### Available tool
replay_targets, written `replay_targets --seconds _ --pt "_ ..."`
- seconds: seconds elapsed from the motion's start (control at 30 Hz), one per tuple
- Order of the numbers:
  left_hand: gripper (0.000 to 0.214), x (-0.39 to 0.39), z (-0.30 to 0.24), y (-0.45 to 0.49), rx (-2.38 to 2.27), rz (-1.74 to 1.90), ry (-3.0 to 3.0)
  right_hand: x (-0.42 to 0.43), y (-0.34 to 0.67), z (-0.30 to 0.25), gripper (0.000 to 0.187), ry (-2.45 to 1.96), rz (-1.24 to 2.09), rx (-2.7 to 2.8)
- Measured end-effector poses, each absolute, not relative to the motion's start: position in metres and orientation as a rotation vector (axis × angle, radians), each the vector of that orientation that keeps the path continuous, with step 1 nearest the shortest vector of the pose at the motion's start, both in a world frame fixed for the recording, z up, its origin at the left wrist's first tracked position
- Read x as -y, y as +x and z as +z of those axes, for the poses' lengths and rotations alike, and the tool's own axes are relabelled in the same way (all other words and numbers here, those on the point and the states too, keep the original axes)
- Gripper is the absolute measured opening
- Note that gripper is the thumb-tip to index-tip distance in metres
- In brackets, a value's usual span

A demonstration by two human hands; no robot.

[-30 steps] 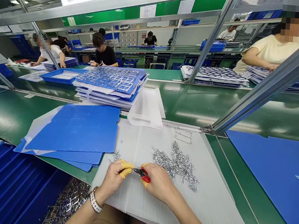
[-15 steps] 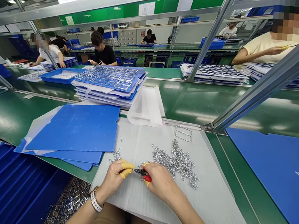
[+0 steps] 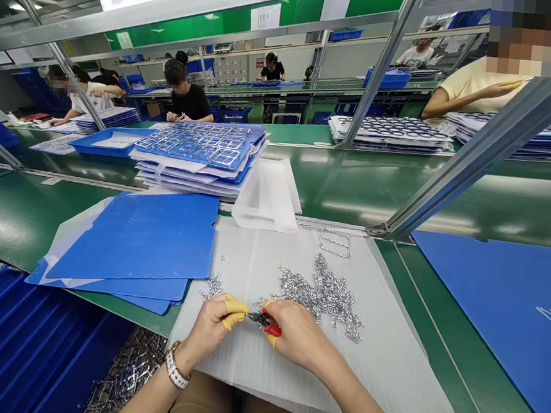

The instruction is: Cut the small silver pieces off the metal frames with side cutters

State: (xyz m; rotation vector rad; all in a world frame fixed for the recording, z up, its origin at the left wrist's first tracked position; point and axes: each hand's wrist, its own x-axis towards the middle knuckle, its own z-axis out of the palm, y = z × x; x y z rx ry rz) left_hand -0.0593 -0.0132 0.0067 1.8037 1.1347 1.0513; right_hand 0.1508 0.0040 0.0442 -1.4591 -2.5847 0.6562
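Left hand (image 3: 209, 332), fingertips in yellow finger cots (image 3: 234, 312), pinches something too small to make out at the nose of red-handled side cutters (image 3: 265, 321), which are clenched in the right hand (image 3: 295, 337), over a white corrugated plastic sheet (image 3: 232, 260) at lower centre. A loose heap of small metal parts (image 3: 320, 297) lies on the sheet just beside the right hand, toward the upper right, with a metal frame (image 3: 335, 242) beyond it. Blue corrugated sheets (image 3: 132, 239) lie to the left, and a co-worker (image 3: 188, 99) sits at a green workbench (image 3: 305, 135) at upper centre
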Motion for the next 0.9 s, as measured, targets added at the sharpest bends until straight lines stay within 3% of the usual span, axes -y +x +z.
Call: replay_targets --seconds 0.4,0.7,0.9 --pt "0.017 0.014 0.006 -0.055 -1.184 1.051 1.652 -0.002 0.158 0.044 0.007 -1.561 0.579 2.565" --pt "0.026 0.003 0.012 -0.011 -1.333 0.98 1.904 -0.011 0.176 0.029 0.022 -1.58 0.562 2.133" --pt "0.021 0.012 0.013 -0.075 -1.507 1.018 1.943 -0.016 0.134 0.03 0.022 -1.538 0.682 2.219"
